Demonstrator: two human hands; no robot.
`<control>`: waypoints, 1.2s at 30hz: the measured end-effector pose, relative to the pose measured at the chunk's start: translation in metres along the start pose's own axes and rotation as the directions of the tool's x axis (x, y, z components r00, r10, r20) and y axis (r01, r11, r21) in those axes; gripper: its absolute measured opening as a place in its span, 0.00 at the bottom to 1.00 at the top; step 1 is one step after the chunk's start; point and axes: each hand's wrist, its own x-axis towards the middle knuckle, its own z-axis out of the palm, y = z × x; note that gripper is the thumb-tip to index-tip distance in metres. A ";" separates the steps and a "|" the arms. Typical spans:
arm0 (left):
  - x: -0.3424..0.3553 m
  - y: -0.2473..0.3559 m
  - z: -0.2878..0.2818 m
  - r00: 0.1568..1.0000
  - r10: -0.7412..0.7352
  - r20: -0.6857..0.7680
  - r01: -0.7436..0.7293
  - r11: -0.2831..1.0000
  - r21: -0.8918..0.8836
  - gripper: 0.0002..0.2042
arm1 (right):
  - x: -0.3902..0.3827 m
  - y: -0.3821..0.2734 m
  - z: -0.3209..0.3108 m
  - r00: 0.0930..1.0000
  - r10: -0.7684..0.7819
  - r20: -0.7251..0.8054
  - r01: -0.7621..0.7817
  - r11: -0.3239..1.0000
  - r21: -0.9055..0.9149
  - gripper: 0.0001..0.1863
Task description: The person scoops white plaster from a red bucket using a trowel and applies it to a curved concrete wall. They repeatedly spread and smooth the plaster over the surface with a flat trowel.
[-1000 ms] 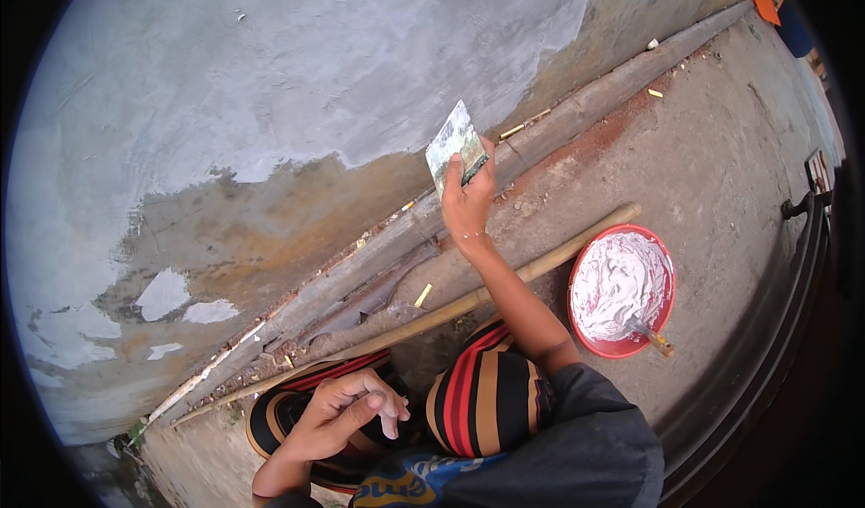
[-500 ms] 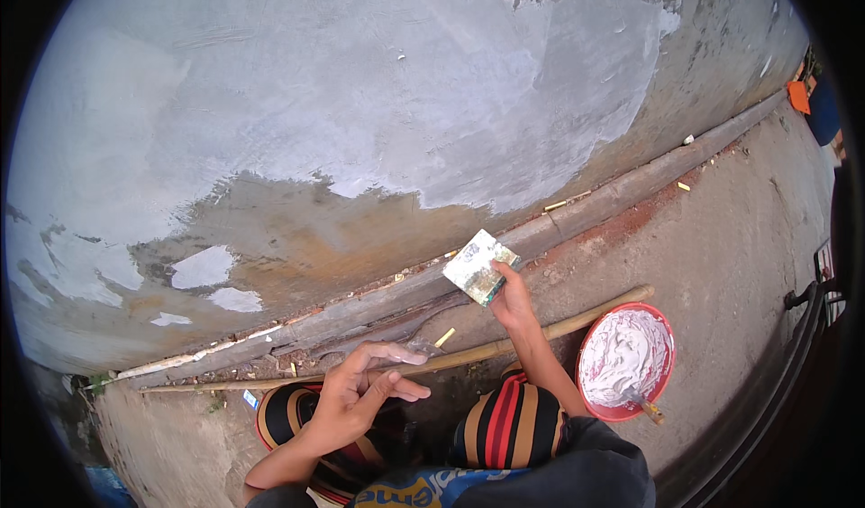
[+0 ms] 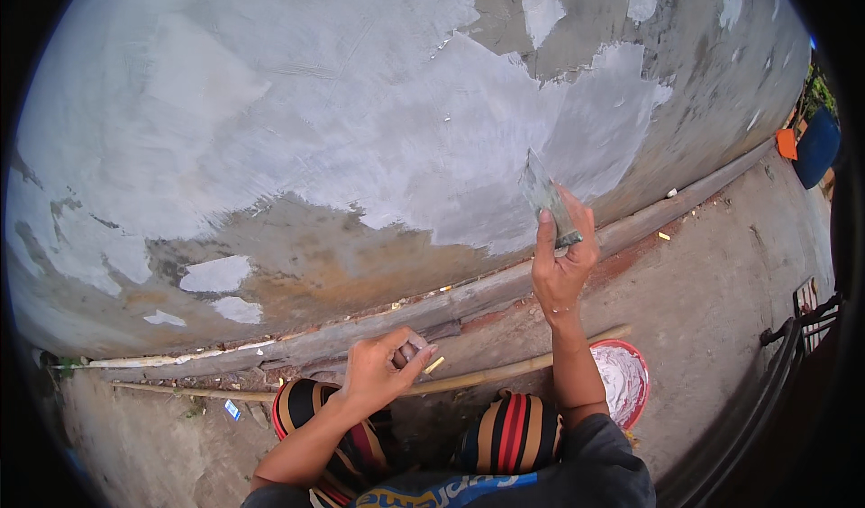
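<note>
My right hand [image 3: 565, 260] grips a flat, square putty spreader [image 3: 547, 199], smeared grey-white with a green edge. It is raised and tilted in front of the lower part of the wall [image 3: 378, 148]; whether its blade touches the surface I cannot tell. Pale putty coats much of the wall, with bare grey and brownish patches along the bottom. Lower and to the left, my left hand [image 3: 386, 368] is curled closed, thumb against the fingers, with nothing visible in it. A red basin [image 3: 645, 373] of white putty sits right of my right forearm, which partly hides it.
A long bamboo pole [image 3: 491, 375] lies on the ground between my knees and the wall's concrete ledge [image 3: 622, 231]. Dark metal bars [image 3: 788, 350] stand at the right. An orange object [image 3: 786, 143] and a blue container [image 3: 818, 148] are at the far right.
My right hand has raised the spreader up and right, turning it from flat to steeply tilted. My left hand's fingers have curled in from outstretched. The view has shifted, showing more upper wall.
</note>
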 end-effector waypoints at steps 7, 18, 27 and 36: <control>0.017 0.002 0.004 0.998 0.008 0.058 -0.016 0.991 0.137 0.09 | 0.058 -0.037 0.035 0.961 -0.252 0.113 0.271 0.939 -0.212 0.25; 0.020 -0.012 0.012 0.990 0.049 0.131 -0.079 0.968 0.239 0.08 | 0.032 -0.058 0.063 0.929 -0.276 0.245 0.311 0.943 -0.118 0.29; 0.019 -0.004 0.009 0.975 0.081 0.206 -0.124 0.971 0.203 0.10 | 0.105 -0.055 0.057 0.905 -0.424 -0.011 0.402 0.866 -0.297 0.29; 0.028 -0.003 0.005 0.939 -0.033 0.343 -0.056 0.968 0.246 0.14 | -0.002 -0.106 0.107 0.752 -0.390 0.531 0.374 0.916 0.143 0.34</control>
